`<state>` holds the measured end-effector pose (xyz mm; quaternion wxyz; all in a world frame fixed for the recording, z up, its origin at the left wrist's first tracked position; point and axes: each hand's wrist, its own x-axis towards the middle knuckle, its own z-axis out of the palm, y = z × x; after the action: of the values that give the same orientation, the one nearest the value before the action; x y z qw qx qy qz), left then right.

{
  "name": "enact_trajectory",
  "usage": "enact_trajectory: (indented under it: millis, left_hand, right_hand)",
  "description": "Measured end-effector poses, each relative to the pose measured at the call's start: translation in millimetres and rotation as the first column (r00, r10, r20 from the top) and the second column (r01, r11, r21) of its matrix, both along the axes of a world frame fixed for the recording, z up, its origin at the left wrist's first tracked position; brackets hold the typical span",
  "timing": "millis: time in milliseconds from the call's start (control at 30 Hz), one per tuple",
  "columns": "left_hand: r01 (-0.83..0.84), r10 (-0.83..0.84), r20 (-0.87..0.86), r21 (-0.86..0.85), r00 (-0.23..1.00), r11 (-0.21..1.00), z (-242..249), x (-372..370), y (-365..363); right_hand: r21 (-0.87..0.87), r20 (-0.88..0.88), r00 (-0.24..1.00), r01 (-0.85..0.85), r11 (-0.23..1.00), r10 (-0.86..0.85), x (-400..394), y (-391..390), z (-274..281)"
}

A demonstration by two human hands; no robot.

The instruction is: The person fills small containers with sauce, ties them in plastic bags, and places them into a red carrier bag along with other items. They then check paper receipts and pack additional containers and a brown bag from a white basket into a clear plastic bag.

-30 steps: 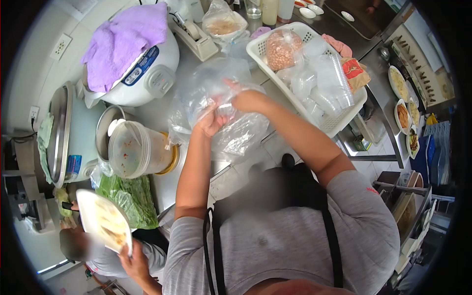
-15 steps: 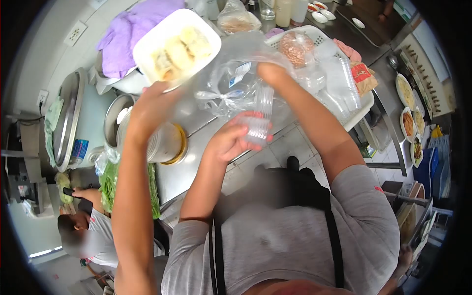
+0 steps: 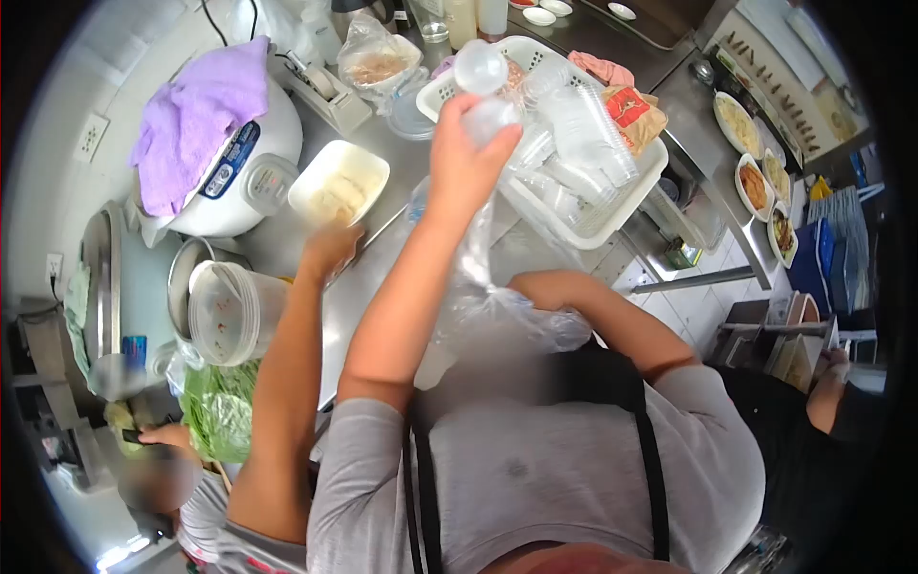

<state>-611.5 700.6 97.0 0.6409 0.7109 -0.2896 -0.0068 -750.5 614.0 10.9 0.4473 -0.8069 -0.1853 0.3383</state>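
Observation:
My left hand (image 3: 469, 153) is closed around small clear plastic cups (image 3: 491, 121), raised over the near left part of a white basket (image 3: 591, 239). Another clear round cup (image 3: 481, 66) shows just beyond my fingertips. Close to my waist, my right hand (image 3: 543, 287) grips a crumpled clear plastic bag (image 3: 488, 311), its fingers partly hidden by the film. The basket holds clear plastic containers (image 3: 588, 134). To the left, a co-worker's hand (image 3: 333, 247) is at the edge of a white tray (image 3: 311, 196) with pale food in it.
A rice cooker (image 3: 253, 187) with a purple towel (image 3: 196, 124) stands at the left. Nearer are a clear tub (image 3: 234, 311) and bagged greens (image 3: 220, 407). A paper bag (image 3: 636, 120) lies at the basket's far right. Plates of food (image 3: 736, 124) line the right counter.
My left hand has moved up to the basket with the cups. My right hand has come down toward my waist with the bag. The co-worker's tray has been lowered to the counter.

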Motion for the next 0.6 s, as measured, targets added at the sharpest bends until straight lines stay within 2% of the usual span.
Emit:
enact_trajectory:
  millis: [67,133,200,267,333,367,400,433,500,533,567,600]
  left_hand:
    - [-0.154,0.13,0.16,0.15,0.979,0.977,-21.1,15.1,-28.4]
    - [-0.313,0.201,0.328,0.336,0.923,0.888,-45.8,26.7,-50.9]
    - [-0.355,0.285,0.235,0.346,0.929,0.869,-50.9,41.5,-68.0]
    - [-0.542,0.467,0.288,0.304,0.836,0.783,-68.6,52.2,-57.7]
    - [-0.758,0.632,0.474,0.131,0.614,0.638,-79.1,63.7,-36.8]
    - [-0.752,0.654,0.394,0.18,0.646,0.634,-66.4,56.4,-6.5]
    - [-0.877,0.787,0.408,0.079,0.463,0.474,-75.1,56.7,18.2]
    - [-0.948,0.842,0.439,0.188,0.314,0.256,-80.2,51.2,50.1]
    - [-0.919,0.871,0.461,0.393,0.168,-0.031,-89.8,29.5,99.5]
    - [-0.893,0.931,0.36,0.436,0.062,-0.109,-118.5,34.5,122.5]
    - [-0.918,0.952,0.299,0.392,0.068,-0.058,-162.4,49.1,150.1]
    - [-0.938,0.967,0.24,0.346,0.084,-0.005,-192.6,61.3,165.8]
  right_hand:
    - [0.059,0.038,0.999,0.015,0.998,-0.017,-11.8,-22.7,3.2]
    - [0.1,0.106,0.991,0.074,0.992,-0.085,-24.5,-41.4,9.1]
    - [0.132,0.205,0.961,0.161,0.978,-0.186,-35.4,-54.4,19.0]
    - [0.165,0.078,0.983,0.153,0.974,-0.168,-37.6,-68.5,52.8]
    - [0.176,0.004,0.981,0.191,0.966,-0.195,-43.6,-87.9,74.5]
    - [0.182,-0.012,0.976,0.215,0.96,-0.216,-47.7,-99.4,79.1]
    - [0.192,-0.03,0.97,0.242,0.951,-0.241,-50.3,-109.1,80.2]
    - [0.157,-0.182,0.933,0.34,0.927,-0.311,-51.5,-115.9,79.2]
    - [0.037,-0.454,0.773,0.513,0.858,-0.443,-51.3,-127.7,77.2]
    - [0.077,-0.417,0.835,0.427,0.901,-0.36,-48.2,-133.3,73.8]
    - [0.116,-0.373,0.886,0.34,0.933,-0.276,-45.0,-139.0,70.3]
    - [0.102,-0.385,0.879,0.344,0.933,-0.282,-43.9,-135.4,68.4]
